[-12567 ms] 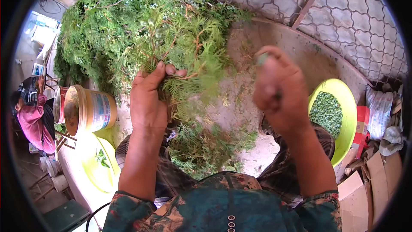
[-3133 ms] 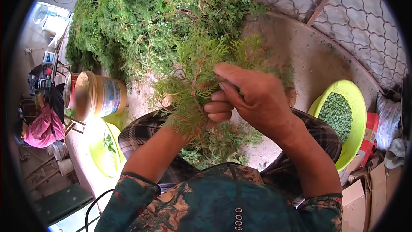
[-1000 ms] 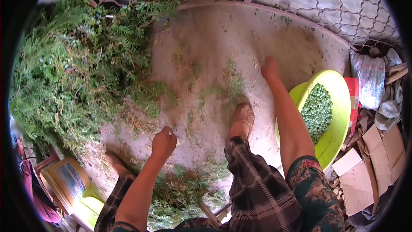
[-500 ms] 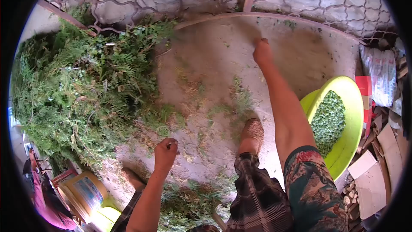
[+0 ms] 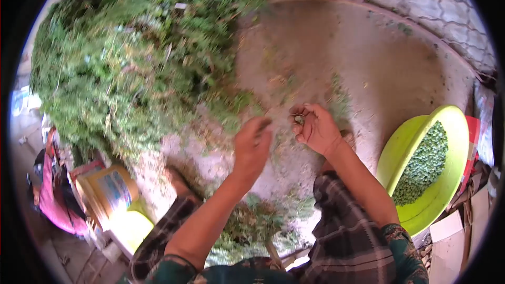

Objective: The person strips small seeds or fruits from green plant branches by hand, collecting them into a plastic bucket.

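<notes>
My right hand point(image 5: 319, 132) is turned palm up in front of me, its fingers curled around a small pale-green piece point(image 5: 300, 119); I cannot tell its kind. Close by on the left hovers my left hand point(image 5: 251, 147), fingers bent toward the right hand and smeared by motion. Both hands are over the bare ground between my feet. A large heap of cut green conifer branches point(image 5: 137, 68) lies at the left. Off to the right, a lime-green tub point(image 5: 386, 147) leans tilted, with many small green cones point(image 5: 423, 163) in it.
Loose sprigs point(image 5: 252, 226) lie on the ground between my legs. A yellow bucket point(image 5: 105, 192) stands at the lower left, near a pink cloth point(image 5: 55, 205). Cardboard pieces point(image 5: 447, 242) are at the lower right. A metal mesh frame point(image 5: 421, 0) runs along the far side.
My right hand has come back from far out over the ground to near my left hand, now palm up. My left hand has moved up and right. The view has shifted.
</notes>
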The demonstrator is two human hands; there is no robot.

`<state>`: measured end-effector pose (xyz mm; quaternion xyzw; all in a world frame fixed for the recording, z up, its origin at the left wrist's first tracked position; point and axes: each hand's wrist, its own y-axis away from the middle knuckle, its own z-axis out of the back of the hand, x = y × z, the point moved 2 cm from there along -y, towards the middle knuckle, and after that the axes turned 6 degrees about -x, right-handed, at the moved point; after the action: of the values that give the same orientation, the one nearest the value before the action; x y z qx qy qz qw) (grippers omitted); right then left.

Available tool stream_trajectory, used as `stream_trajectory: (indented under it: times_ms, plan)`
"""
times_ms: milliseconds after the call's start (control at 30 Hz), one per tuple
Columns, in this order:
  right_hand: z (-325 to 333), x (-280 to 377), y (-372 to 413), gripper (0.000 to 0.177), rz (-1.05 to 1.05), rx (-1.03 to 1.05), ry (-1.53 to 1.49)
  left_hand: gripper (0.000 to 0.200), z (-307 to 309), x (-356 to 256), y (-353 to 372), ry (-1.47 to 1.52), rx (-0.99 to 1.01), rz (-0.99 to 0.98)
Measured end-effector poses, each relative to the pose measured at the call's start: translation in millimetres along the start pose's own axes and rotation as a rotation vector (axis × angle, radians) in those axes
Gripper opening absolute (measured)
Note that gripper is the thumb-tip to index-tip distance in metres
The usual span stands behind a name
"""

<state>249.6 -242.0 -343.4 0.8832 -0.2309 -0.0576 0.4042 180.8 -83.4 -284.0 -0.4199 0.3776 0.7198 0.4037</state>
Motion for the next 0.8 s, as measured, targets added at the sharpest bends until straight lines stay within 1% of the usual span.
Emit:
stream_trajectory:
  times_ms: [33,67,100,167,200,233,267,300,333,400,433,467,500,533,600,633,700,733,800]
  plan:
    - [-1,-13,2,0.024,-0.044,0.001,-0.001,0.017,-9,-9,3,0.052,0.081,-0.065]
    - [1,-21,4,0.023,-0.039,-0.019,0.064,0.018,-14,-14,5,0.109,0.165,-0.135]
    - [2,-26,5,0.023,-0.025,-0.035,0.130,0.018,-9,-11,7,0.097,0.149,-0.116]
    - [4,-26,4,0.023,-0.091,-0.013,0.171,0.017,-2,-7,9,0.028,0.093,-0.002]
    - [6,-25,3,0.024,-0.126,0.003,0.214,0.015,2,24,5,0.046,-0.018,0.074]
    - [10,-24,3,0.024,-0.129,0.002,0.209,0.014,12,39,-1,-0.021,-0.105,0.135]
    - [15,-23,3,0.023,-0.130,0.026,0.222,0.014,24,52,-6,-0.138,-0.172,0.133]
    - [18,-23,4,0.022,-0.131,0.049,0.236,0.018,34,37,-10,-0.239,-0.184,0.246]
    - [19,-23,6,0.022,-0.130,0.046,0.232,0.024,46,79,-22,-0.427,-0.254,0.062]
    - [19,-25,11,0.022,-0.083,0.025,0.273,0.033,53,87,-36,-0.602,-0.300,0.184]
    - [20,-27,12,0.022,-0.085,0.024,0.269,0.033,51,99,-43,-0.605,-0.298,0.186]
    - [21,-28,13,0.021,-0.065,0.015,0.293,0.036,49,116,-51,-0.736,-0.331,0.157]
    - [22,-27,14,0.021,-0.045,0.006,0.318,0.040,47,118,-56,-0.866,-0.365,0.126]
    - [21,-26,15,0.021,-0.046,0.003,0.319,0.040,50,121,-60,-0.864,-0.363,0.129]
    - [22,-25,17,0.021,-0.032,-0.024,0.370,0.028,58,127,-64,-0.886,-0.206,0.182]
    - [22,-25,18,0.021,-0.033,-0.027,0.364,0.028,62,128,-61,-0.889,-0.200,0.183]
    - [20,-23,19,0.019,-0.005,-0.022,0.387,0.021,69,133,-50,-0.127,-0.258,0.446]
    - [19,-23,18,0.019,-0.006,-0.021,0.384,0.021,69,117,-44,-0.131,-0.258,0.447]
    - [15,-23,15,0.019,0.049,0.037,0.434,0.016,64,94,-32,0.573,-0.353,0.692]
